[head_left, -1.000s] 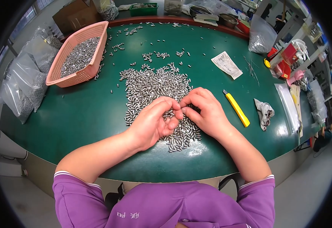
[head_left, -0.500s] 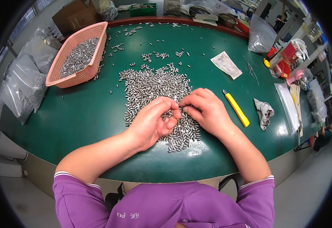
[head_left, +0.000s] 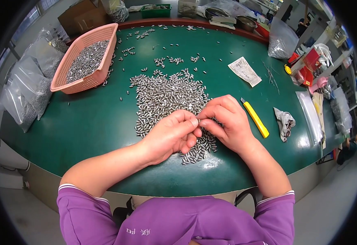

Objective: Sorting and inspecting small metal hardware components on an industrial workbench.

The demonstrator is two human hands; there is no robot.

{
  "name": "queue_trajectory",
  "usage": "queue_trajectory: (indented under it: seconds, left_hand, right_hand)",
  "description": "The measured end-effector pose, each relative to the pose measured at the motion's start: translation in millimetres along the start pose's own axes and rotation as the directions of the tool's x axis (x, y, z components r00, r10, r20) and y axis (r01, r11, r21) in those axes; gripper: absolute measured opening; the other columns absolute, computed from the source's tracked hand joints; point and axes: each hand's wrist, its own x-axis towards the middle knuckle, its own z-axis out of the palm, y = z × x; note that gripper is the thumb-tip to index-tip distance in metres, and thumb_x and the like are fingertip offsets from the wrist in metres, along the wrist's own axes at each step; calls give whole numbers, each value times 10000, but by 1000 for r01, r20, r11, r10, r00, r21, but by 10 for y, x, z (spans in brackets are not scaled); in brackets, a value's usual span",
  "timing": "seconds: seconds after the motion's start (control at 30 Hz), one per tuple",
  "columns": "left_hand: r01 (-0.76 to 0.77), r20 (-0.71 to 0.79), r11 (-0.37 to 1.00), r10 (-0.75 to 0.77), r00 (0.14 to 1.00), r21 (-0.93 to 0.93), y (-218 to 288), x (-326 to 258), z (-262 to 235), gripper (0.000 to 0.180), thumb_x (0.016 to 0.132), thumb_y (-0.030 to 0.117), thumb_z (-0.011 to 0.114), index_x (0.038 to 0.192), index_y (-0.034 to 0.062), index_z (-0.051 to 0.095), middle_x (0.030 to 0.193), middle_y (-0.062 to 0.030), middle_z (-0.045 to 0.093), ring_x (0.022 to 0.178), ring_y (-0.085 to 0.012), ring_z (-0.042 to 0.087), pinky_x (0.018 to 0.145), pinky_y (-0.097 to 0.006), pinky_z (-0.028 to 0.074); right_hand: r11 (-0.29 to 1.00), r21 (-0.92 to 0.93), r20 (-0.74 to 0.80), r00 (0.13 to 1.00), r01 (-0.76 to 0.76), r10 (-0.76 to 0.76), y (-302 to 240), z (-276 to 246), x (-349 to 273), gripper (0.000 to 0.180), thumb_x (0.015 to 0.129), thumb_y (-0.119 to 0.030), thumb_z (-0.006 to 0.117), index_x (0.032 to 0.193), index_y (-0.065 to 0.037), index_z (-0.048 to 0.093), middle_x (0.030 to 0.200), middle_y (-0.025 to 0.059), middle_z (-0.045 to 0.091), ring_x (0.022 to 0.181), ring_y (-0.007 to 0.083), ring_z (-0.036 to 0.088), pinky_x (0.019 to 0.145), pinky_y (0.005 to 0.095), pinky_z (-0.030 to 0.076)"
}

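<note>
A dense heap of small silvery, bullet-shaped metal parts (head_left: 166,94) covers the middle of the green table. My left hand (head_left: 171,132) is over its near side, thumb and forefinger pinched and the other fingers curled. The fingertips of my right hand (head_left: 226,120) are also pinched and meet the left ones. A small metal part (head_left: 199,121) shows between the two pinches, mostly covered by the fingertips. Right of my right hand lies a yellow utility knife (head_left: 255,118) with its blade end pointing away.
A pink basket (head_left: 112,41) of metal parts stands at the left, beside clear bags of parts (head_left: 35,92). A paper slip (head_left: 244,71), thin wires (head_left: 271,75) and a crumpled wad (head_left: 284,122) lie at the right. Loose parts are scattered behind the heap.
Both hands have shifted slightly right and nearer to me. The left thumb and forefinger have closed together, meeting the right fingertips.
</note>
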Motion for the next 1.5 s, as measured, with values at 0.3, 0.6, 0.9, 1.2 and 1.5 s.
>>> queue_trajectory:
  seconds: [0.3, 0.6, 0.9, 1.2, 1.5]
  left_hand:
    - [-5, 59, 1000, 4, 998, 13, -11, 14, -19, 135, 921, 175, 462, 989, 61, 446, 845, -39, 528, 607, -72, 497, 473, -188, 399]
    - [17, 21, 1000, -17, 1000, 12, 20, 0, 32, 143, 940, 174, 388, 969, 59, 469, 847, -64, 523, 607, -82, 458, 458, -188, 377]
    - [-6, 32, 999, 7, 999, -45, 10, 1, -16, 181, 925, 193, 406, 1000, 42, 472, 861, -77, 522, 647, -116, 511, 509, -232, 432]
    - [-36, -51, 998, 34, 998, -41, 10, 1, 23, 166, 936, 175, 371, 972, 43, 464, 819, -70, 492, 586, -103, 406, 444, -205, 313]
    - [-85, -107, 994, 77, 991, -68, 15, 6, -9, 153, 936, 174, 375, 977, 55, 464, 803, -47, 479, 572, -93, 397, 444, -189, 299]
  right_hand:
    - [993, -8, -14, 992, -122, 122, 41, 24, -28, 145, 729, -96, 644, 873, -93, 625, 834, 50, 576, 799, 240, 551, 698, 342, 452]
    - [972, -73, 141, 963, -223, 231, 82, 46, -87, 142, 708, -66, 635, 845, -77, 598, 808, 60, 569, 809, 251, 540, 703, 350, 449]
    - [976, -118, 162, 966, -186, 203, 75, 51, -90, 106, 711, -80, 624, 811, -82, 588, 807, 52, 565, 789, 251, 529, 696, 356, 448]
    - [970, -133, 155, 963, -201, 221, 72, 79, -95, 132, 707, -73, 628, 835, -88, 596, 805, 59, 560, 801, 258, 524, 705, 361, 444]
    - [975, -56, 113, 968, -217, 222, 15, 116, -59, 131, 709, -75, 633, 834, -89, 595, 807, 58, 559, 809, 258, 528, 707, 354, 445]
